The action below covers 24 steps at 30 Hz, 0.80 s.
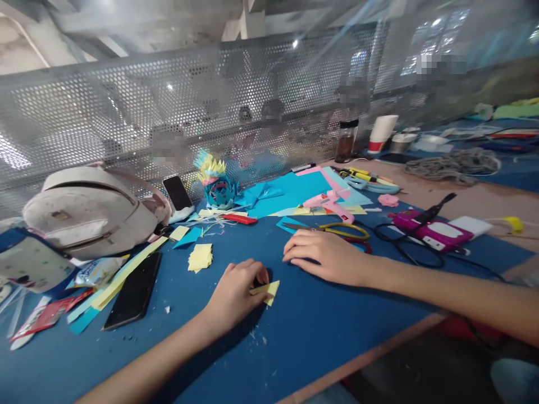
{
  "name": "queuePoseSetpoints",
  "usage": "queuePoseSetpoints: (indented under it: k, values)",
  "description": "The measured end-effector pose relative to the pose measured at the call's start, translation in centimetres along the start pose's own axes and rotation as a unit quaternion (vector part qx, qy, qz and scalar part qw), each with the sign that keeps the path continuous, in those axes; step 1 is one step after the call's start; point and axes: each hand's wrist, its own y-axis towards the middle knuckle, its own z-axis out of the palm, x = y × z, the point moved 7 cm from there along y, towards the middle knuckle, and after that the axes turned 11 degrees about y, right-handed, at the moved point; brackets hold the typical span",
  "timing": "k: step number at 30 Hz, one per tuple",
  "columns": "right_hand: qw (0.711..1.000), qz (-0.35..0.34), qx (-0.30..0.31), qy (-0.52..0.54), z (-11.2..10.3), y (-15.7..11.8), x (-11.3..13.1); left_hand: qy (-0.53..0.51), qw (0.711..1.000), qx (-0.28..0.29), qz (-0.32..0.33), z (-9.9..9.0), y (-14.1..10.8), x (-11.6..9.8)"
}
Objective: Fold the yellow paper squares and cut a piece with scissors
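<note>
Between the thumb and fingers of my left hand (236, 294) is a small piece of yellow paper (273, 292), held low over the blue tabletop (311, 342). My right hand (318, 255) rests palm down on the table, fingers stretched out and holding nothing. Just beyond it lie scissors (345, 229) with yellow and red handles, their blades near my knuckles. A stack of yellow paper squares (200, 257) sits to the left of my left hand. Farther back are a pink glue gun (330, 205) and a blue-and-yellow folded paper piece (219, 188).
A white backpack (96, 207), a black phone (133, 292) and snack wrappers (99, 272) crowd the left. Blue paper sheets (290, 191) lie at the back before a perforated metal screen (261, 84). At right, a purple power strip (433, 230) trails black cables.
</note>
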Motion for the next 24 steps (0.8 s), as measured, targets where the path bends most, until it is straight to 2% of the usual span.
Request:
queuePoseSetpoints:
  k: [3,6,10,13,16,19,22,24]
  values:
    - [0.992,0.081,-0.008,-0.097,-1.2,-0.9,-2.4,-0.001,0.999,0.026,-0.024,0.2,-0.1,0.4]
    - [0.963,0.162,-0.015,-0.212,-2.2,-3.0,-5.1,-0.030,0.998,0.048,-0.035,0.4,0.0,0.7]
    - [0.938,0.249,-0.035,-0.237,-2.9,-6.5,-8.6,-0.183,0.979,0.062,-0.068,0.6,0.2,1.4]
    - [0.946,0.245,-0.028,-0.211,-2.6,-7.8,-10.2,-0.330,0.935,0.045,-0.119,0.7,0.3,2.3]
    - [0.959,0.210,-0.023,-0.191,-2.6,-7.5,-10.5,-0.434,0.887,0.019,-0.160,0.7,0.2,3.0]
    - [0.961,0.193,-0.024,-0.198,-3.0,-6.8,-9.8,-0.492,0.852,-0.013,-0.179,0.3,-0.1,3.2]
    - [0.951,0.232,-0.036,-0.200,-3.7,-6.5,-8.8,-0.526,0.833,-0.019,-0.170,-0.1,-0.5,3.2]
    - [0.949,0.267,-0.045,-0.160,-4.1,-6.3,-8.0,-0.535,0.828,-0.015,-0.166,-0.1,-0.7,3.3]
